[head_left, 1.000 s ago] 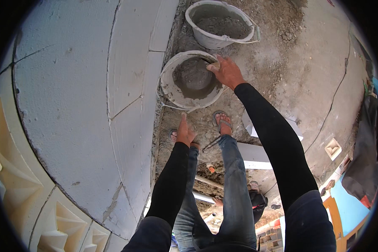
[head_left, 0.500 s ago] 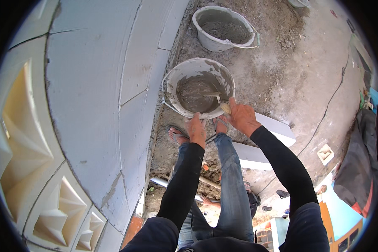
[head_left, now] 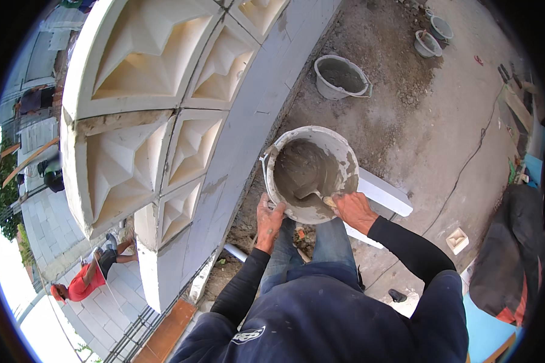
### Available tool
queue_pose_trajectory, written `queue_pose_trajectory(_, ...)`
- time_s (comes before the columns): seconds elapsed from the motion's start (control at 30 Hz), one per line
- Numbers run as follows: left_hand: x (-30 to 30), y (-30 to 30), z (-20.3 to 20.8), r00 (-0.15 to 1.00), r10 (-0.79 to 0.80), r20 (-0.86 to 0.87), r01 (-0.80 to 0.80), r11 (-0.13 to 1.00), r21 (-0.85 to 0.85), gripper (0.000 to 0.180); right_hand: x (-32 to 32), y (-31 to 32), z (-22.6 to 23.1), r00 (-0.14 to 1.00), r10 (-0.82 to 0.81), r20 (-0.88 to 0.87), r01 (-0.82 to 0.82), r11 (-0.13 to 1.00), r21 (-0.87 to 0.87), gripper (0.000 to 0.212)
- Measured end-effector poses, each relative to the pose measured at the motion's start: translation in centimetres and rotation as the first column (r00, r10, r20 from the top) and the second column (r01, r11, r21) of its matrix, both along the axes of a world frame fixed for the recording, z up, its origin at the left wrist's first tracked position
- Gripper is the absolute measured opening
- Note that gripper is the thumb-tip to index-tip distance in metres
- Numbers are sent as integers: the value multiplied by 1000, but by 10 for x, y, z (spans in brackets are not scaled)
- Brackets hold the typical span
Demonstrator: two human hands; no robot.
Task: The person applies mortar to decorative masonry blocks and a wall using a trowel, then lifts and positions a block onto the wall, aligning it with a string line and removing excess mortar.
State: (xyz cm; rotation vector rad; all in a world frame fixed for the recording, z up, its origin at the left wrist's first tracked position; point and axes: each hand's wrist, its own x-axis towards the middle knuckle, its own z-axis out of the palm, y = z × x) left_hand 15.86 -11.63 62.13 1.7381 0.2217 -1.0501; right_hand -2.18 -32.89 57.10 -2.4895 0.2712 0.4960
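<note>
Person's left hand (head_left: pixel 269 225) half-curled at seven-o'clock rim of bucket (head_left: pixel 332 144); cannot tell whether gripping. Right hand (head_left: pixel 353 212), at five o'clock, closed round handle of trowel (head_left: pixel 318 194), blade in grey mortar (head_left: pixel 303 164). Bucket at twelve o'clock from torso (head_left: pixel 327 308).

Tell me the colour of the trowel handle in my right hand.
Yellowish tan; the trowel handle shows best in the head view.

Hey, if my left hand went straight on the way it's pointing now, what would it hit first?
Your left hand would most likely meet the near-left rim of the pale bucket. Depth is unclear, so it may already be touching.
</note>
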Motion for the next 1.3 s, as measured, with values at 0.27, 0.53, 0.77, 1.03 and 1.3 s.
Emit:
queue_pose_trajectory(0.27,9,28,72,867,-164,471,172,985,27,38,26,37,57,988,-129,82,142,972,-185,37)
queue_pose_trajectory(0.53,18,80,95,836,-108,537,153,987,-40,33,34,49,132,997,-74,23,76,869,-489,45)
queue_pose_trajectory(0.77,20,100,119,711,-96,696,279,948,-155,29,57,92,87,954,-106,279,275,679,-681,28)
queue_pose_trajectory(1.03,25,143,108,550,-124,826,417,898,-143,56,46,187,116,950,-237,205,303,858,-415,32)
queue_pose_trajectory(1.3,23,163,116,669,-242,703,472,868,-151,57,20,225,66,676,-713,185,590,675,443,47)
